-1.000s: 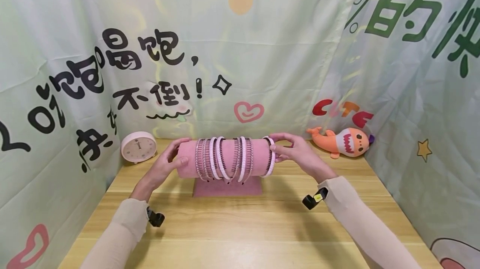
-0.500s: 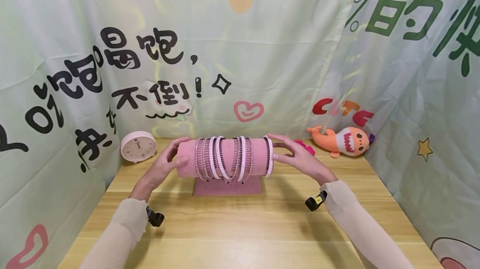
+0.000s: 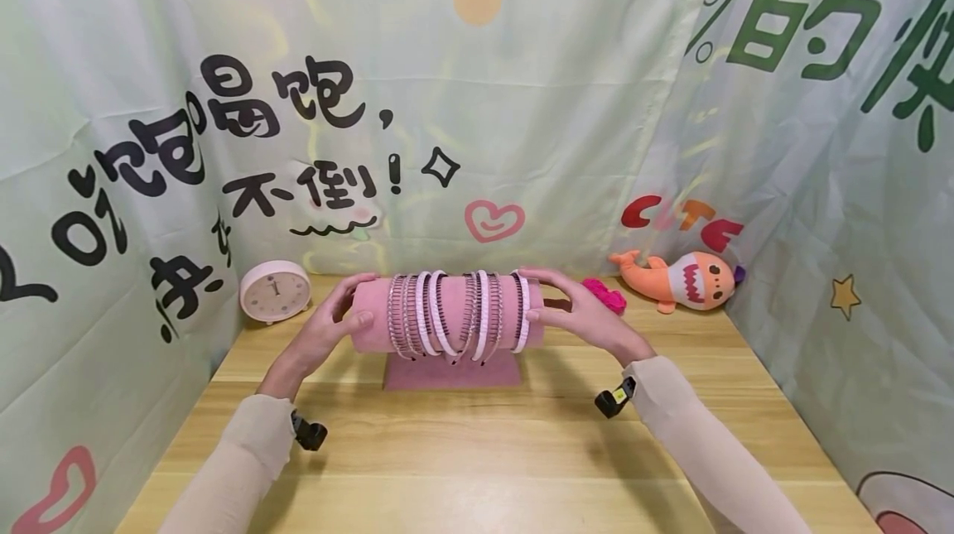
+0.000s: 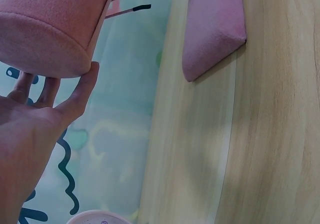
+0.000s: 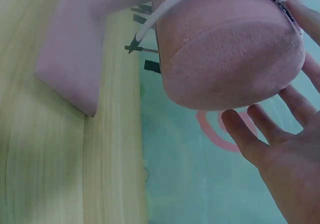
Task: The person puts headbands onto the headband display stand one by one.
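Note:
A pink plush headband stand (image 3: 452,372) bears several thin dark-toothed and white headbands around its horizontal roll (image 3: 373,310). My left hand (image 3: 328,331) grips the roll's left end, thumb in front and fingers behind. In the left wrist view its fingertips press the rounded end (image 4: 45,14). At the right end, a white headband (image 3: 523,319) sits slightly in from the edge. My right hand (image 3: 581,319) touches this band with thumb in front and forefinger on top. The right wrist view shows its other fingers (image 5: 240,131) spread below the roll's end.
A pink round clock (image 3: 276,292) stands at the table's back left. An orange shark plush (image 3: 681,281) lies at the back right, beside a bright pink item (image 3: 605,295) behind my right hand. Printed cloth (image 3: 551,145) encloses the wooden table (image 3: 462,451).
My right hand loosened its pinch at the roll's right end, then moved left, sliding the white headband inward. More of the bright pink item shows. My left hand stayed in place.

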Tool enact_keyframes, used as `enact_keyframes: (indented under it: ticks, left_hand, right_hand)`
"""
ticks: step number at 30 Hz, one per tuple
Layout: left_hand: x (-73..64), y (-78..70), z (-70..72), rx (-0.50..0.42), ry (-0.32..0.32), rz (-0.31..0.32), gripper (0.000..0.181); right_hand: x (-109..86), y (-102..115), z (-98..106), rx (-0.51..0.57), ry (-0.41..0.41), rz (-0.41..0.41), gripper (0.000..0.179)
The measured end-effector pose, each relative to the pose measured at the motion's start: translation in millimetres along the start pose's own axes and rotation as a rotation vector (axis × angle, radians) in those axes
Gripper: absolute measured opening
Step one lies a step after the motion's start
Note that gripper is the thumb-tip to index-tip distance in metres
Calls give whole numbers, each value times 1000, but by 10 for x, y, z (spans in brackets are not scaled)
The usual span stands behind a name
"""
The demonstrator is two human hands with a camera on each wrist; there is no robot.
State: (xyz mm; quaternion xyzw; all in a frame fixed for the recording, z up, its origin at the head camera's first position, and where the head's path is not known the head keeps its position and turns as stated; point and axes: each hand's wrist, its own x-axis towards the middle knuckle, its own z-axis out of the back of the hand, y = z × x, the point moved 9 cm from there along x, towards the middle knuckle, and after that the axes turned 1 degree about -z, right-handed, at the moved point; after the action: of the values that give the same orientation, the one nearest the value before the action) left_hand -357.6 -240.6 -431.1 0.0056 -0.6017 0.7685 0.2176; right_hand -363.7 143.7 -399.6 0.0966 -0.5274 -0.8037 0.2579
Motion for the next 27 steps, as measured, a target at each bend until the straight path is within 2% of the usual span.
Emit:
enact_keyframes:
  ticks: [8, 17, 27]
  left_hand:
    - [11, 4, -9, 4, 3, -4, 64]
    - [5, 4, 9, 1, -5, -3, 64]
    - [6, -4, 8, 13, 3, -9, 63]
  right_hand:
    - [72, 65, -66, -42, -30, 6, 65]
    - [134, 122, -135, -93, -42, 52, 64]
    - [131, 115, -145, -88, -46, 61, 64]
